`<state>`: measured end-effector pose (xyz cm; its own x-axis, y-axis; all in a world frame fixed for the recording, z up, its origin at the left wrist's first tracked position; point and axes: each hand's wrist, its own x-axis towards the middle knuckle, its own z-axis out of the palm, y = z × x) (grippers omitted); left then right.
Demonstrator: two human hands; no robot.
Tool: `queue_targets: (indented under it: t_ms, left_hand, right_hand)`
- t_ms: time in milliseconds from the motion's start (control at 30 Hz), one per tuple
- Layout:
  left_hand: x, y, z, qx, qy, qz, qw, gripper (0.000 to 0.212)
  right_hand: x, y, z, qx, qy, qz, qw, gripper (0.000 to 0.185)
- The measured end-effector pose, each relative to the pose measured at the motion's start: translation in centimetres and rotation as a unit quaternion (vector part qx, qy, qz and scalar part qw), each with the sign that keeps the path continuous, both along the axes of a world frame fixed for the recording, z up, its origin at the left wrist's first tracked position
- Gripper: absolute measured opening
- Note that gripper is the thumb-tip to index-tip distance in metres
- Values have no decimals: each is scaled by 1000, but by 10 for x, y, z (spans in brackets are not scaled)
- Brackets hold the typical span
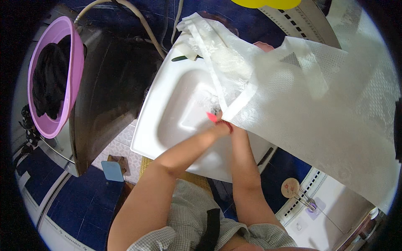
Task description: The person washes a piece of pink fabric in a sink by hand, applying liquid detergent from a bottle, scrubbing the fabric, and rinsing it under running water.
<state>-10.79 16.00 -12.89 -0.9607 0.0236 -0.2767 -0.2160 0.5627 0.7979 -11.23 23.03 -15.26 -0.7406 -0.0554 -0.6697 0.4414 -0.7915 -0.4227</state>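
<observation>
A white washbasin [166, 147] lies before me, and both my forearms reach over its bowl. Large white translucent mesh fabric [307, 103], with plain bands and a floral pattern in places, spreads over the basin's far and right side. My left hand [221, 118] shows only in part at the fabric's lower corner; its fingers are mostly hidden. A red band [228, 126] lies where the wrists meet. Close to it is a small bright pink thing [211, 117], too blurred to name. My right hand is hidden behind the fabric, so its grip cannot be seen.
A pink plastic basin [78, 66] holding black cloth [50, 80] stands on a dark appliance-like cabinet [106, 78] at left. A beige hose [141, 22] runs behind it. A small blue-topped stool [112, 171] stands below. A toothbrush-style holder [311, 207] is on the right wall.
</observation>
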Motion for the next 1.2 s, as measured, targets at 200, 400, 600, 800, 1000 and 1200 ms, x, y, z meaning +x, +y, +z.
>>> queue_targets:
  t_ms: [200, 400, 600, 800, 1000, 1200]
  left_hand:
    - [-30, -17, -19, -6, -49, -21, 999, 36]
    - [-51, -44, -45, 20, -73, -95, 993, 38]
    - [-61, -90, -38, 135, -116, 135, 975, 36]
    - [-21, -79, -51, 96, -164, 206, 960, 39]
    - [-5, -35, -29, 582, -308, 293, 693, 34]
    - [24, 15, 6, 89, 129, 32, 987, 35]
  right_hand:
    - [15, -8, 0, 7, -15, 6, 1000, 44]
    - [22, 12, 16, 88, -16, 93, 992, 45]
    - [46, 59, 28, 204, -46, 330, 921, 47]
    - [50, 55, 16, 322, 130, 212, 914, 50]
    - [30, 13, 41, 99, 91, 63, 989, 49]
    - [14, 11, 24, 49, 10, -36, 998, 47]
